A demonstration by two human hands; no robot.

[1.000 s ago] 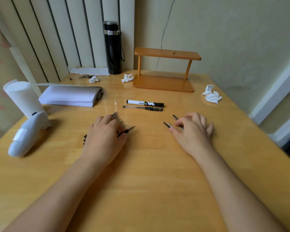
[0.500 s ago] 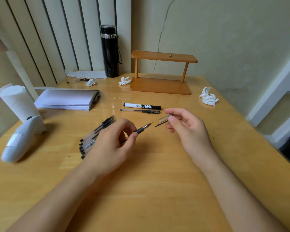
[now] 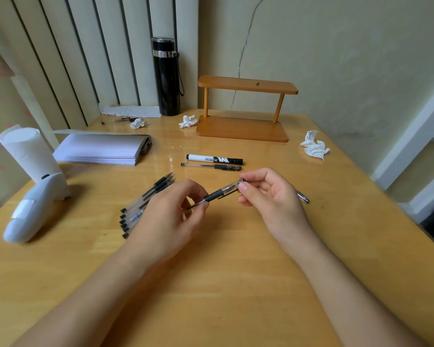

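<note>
A: Nearest part of the frame?
B: A light wooden table (image 3: 223, 284) is seen at the bottom, crossed by two bare forearms.
A: Hands?
B: Centre-left, the left hand (image 3: 171, 216) is curled, and a clear gel pen with black rubber grip (image 3: 214, 195) is pinched between its thumb and fingers. Centre-right, the right hand (image 3: 268, 196) is curled too. The clear plastic cap (image 3: 233, 185) on the pen's upper-right end is pinched by its thumb and forefinger.
A: Cap fully seated?
B: Cannot be told. The pen is held mid-frame, above the table, tilted up to the right.
A: Around the hands?
B: A fanned row of clear uncapped pens (image 3: 145, 204) is laid just left of the left hand and partly hidden by it. A dark pen end (image 3: 303, 198) is seen beyond the right hand. A white plastic handheld device (image 3: 28, 214) is laid at the left edge.
A: Further back?
B: A clear capped pen (image 3: 211, 167) and a white-and-black marker (image 3: 214, 159) are laid side by side above the hands. A white paper roll (image 3: 28, 151) and a stack of white paper (image 3: 103, 151) are placed left. A crumpled white tissue (image 3: 314, 146) is seen right.
A: Farthest?
B: An orange-brown wooden two-tier stand (image 3: 243, 128) and a tall black flask (image 3: 167, 76) are set against the wall.
</note>
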